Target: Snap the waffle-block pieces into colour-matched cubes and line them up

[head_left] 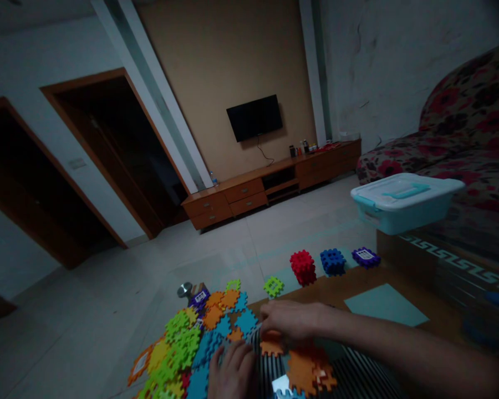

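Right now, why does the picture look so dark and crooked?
Head view: the light is dim, and the doorway is nearly black; head view: the television and cabinet slant, probably because the camera is tilted; head view: the right hand looks slightly soft, perhaps from the low light.

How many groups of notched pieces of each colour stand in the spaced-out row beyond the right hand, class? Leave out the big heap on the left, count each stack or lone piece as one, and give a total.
Lime-green group: 1
Red group: 1
Blue group: 1
Purple group: 1
Total: 4
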### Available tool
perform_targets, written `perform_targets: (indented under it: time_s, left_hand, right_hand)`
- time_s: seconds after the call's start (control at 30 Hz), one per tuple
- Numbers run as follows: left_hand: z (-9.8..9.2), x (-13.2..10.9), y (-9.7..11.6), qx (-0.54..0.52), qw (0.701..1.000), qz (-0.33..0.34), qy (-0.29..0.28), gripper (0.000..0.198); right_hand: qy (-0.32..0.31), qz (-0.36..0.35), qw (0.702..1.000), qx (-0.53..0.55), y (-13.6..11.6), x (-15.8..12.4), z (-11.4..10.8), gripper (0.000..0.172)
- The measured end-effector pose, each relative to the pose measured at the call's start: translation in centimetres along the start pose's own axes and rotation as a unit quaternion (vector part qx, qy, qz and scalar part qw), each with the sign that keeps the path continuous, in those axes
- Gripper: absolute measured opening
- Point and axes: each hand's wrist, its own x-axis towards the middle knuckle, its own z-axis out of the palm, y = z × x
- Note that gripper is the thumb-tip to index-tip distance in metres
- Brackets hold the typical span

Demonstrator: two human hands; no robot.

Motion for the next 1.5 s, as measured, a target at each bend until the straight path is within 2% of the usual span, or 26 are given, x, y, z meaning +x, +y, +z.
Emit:
perform_targets:
  time_s: [0.03,0.1,0.2,0.27,0.37,0.43,0.5,0.6,0.67,0.73,0.83,0.97,1.03,1.17,1.37,1.5]
  left_hand:
    - [-0.9,0.9,0.4,0.014,0.999,-0.046,-0.010,0.034]
    - [-2.6,2.7,1.0,0.031,0.992,-0.099,-0.070,0.042]
    - [-4.4,5.0,1.2,0.027,0.980,-0.108,-0.164,0.040]
    - [-5.2,5.6,1.0,0.021,0.976,-0.101,-0.190,0.035]
    - [-5.9,5.2,0.8,0.016,0.974,-0.091,-0.207,0.033]
    - [-6.2,4.4,0.8,0.013,0.973,-0.090,-0.213,0.033]
    - [-6.4,3.6,0.7,0.007,0.970,-0.100,-0.219,0.036]
    - [-6.4,3.2,0.4,0.004,0.964,-0.125,-0.235,0.051]
    - [-6.4,3.6,0.2,0.010,0.962,-0.131,-0.240,0.054]
    - [-6.3,4.2,0.2,0.017,0.963,-0.126,-0.239,0.045]
    - [-6.1,5.0,0.4,0.025,0.963,-0.112,-0.243,0.039]
    - [-5.9,5.2,0.4,0.026,0.964,-0.086,-0.252,0.043]
    - [-5.7,5.2,0.2,0.026,0.964,-0.075,-0.254,0.041]
    - [-5.4,5.4,-0.2,0.034,0.964,-0.060,-0.256,0.040]
    - [-5.6,5.5,-0.6,0.041,0.962,-0.038,-0.268,0.037]
    - [-5.7,5.4,-1.1,0.035,0.962,-0.022,-0.271,0.043]
  right_hand:
    - [-0.005,-0.002,1.000,-0.006,-0.1,0.0,-0.2,0.043]
    - [-0.013,0.013,1.000,-0.017,-0.1,0.2,-0.3,0.045]
    - [-0.035,0.071,0.997,-0.002,0.2,0.1,0.2,0.048]
    - [-0.044,0.099,0.994,0.016,0.7,-0.3,0.6,0.046]
    - [-0.027,0.131,0.991,0.017,1.2,-1.3,0.6,0.030]
    - [-0.017,0.146,0.989,0.019,0.8,-1.8,0.4,0.027]
    - [-0.007,0.150,0.988,0.038,-0.2,-1.9,0.3,0.035]
    - [0.006,0.164,0.985,0.058,-2.6,-1.0,0.6,0.051]
    - [0.012,0.186,0.982,0.035,-4.0,-0.2,1.1,0.051]
    - [0.008,0.201,0.980,0.014,-4.7,0.3,1.4,0.049]
    - [0.008,0.212,0.977,0.034,-4.4,0.1,1.1,0.048]
    - [0.080,0.220,0.970,0.070,-3.3,-2.3,-0.4,0.042]
    - [0.094,0.210,0.970,0.083,-3.6,-3.8,-0.9,0.038]
    - [0.043,0.205,0.975,0.079,-5.5,-6.0,-0.3,0.038]
    - [-0.007,0.247,0.966,0.073,-6.9,-6.0,0.6,0.047]
    - [0.025,0.216,0.973,0.076,-6.2,-6.4,1.2,0.030]
